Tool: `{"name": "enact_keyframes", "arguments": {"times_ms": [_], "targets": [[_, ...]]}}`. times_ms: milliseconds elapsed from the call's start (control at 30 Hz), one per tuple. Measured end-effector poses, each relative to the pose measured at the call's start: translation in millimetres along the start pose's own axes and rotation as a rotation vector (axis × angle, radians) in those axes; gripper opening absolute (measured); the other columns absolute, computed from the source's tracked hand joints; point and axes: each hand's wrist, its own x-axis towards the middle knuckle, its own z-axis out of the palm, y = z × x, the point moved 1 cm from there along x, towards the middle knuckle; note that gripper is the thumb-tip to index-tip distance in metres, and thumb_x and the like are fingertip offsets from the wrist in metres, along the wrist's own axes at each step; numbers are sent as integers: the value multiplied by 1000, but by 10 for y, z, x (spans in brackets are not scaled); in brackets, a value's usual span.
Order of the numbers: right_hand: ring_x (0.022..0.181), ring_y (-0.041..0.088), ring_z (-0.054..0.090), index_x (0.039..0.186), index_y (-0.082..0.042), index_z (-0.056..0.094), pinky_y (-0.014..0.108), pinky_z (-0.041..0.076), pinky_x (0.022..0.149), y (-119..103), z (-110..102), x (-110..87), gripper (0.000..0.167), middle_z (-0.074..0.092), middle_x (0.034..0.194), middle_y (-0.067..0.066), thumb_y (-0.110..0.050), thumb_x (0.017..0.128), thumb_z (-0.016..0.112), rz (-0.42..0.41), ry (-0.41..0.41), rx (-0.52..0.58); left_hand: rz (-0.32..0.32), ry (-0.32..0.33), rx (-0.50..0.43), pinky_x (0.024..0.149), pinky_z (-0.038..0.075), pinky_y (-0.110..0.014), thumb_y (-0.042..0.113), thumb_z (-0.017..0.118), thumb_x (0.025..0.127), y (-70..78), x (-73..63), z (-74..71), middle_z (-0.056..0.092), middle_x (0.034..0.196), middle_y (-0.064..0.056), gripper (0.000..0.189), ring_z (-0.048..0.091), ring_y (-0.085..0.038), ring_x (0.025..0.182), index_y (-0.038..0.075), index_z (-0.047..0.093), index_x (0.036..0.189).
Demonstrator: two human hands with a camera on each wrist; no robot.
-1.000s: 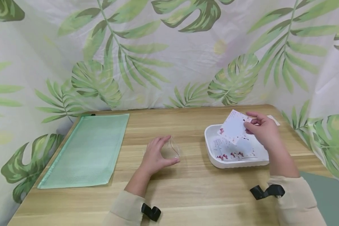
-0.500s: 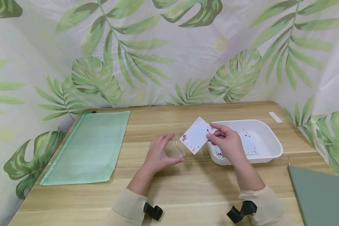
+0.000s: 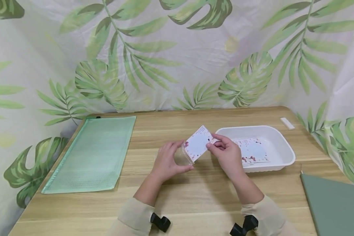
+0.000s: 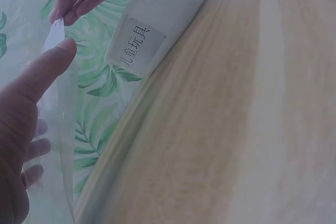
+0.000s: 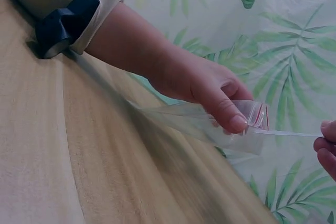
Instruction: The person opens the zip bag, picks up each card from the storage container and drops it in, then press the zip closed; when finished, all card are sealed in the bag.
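Observation:
My left hand (image 3: 168, 162) holds a small clear zip-lock bag (image 5: 202, 121) by its sides, the mouth spread and facing right. A red line runs along the bag's seal in the right wrist view. Between thumb and fingers, my right hand (image 3: 228, 159) pinches a printed card (image 3: 197, 144) with a pale blue centre and a flowery border. The card is tilted, and its lower left edge is at the bag's mouth. More cards (image 3: 253, 151) of the same print lie in a white tray (image 3: 280, 149) on the right.
A green mesh zip pouch (image 3: 89, 155) lies flat on the left of the wooden table (image 3: 194, 213). At the right front is a grey-green notebook or folder (image 3: 333, 200); a small white block (image 3: 287, 123) sits behind the tray. A patterned curtain (image 3: 153, 55) hangs behind.
My right hand has carried the card left from over the tray to the bag's mouth. My left hand has stayed nearly in place with the bag.

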Motion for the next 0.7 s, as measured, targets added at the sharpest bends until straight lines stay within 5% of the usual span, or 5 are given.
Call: {"name": "enact_keyframes", "arguments": {"times_ms": [333, 700], "targets": [[68, 1, 65, 116, -1, 68, 17, 55, 67, 50, 144, -68, 35, 71, 82, 12, -9, 83, 77, 9, -33, 60, -29, 9, -8, 108, 37, -52, 47, 88, 61, -14, -4, -5, 59, 128, -13, 94, 53, -34, 121, 9, 52, 139], [68, 9, 69, 109, 7, 68, 21, 57, 65, 62, 226, -112, 21, 72, 85, 20, -3, 92, 63, 48, -145, 104, 25, 46, 3, 98, 42, -49, 45, 87, 62, -32, -9, -35, 62, 122, -13, 90, 56, -31, 113, 8, 54, 136]]}}
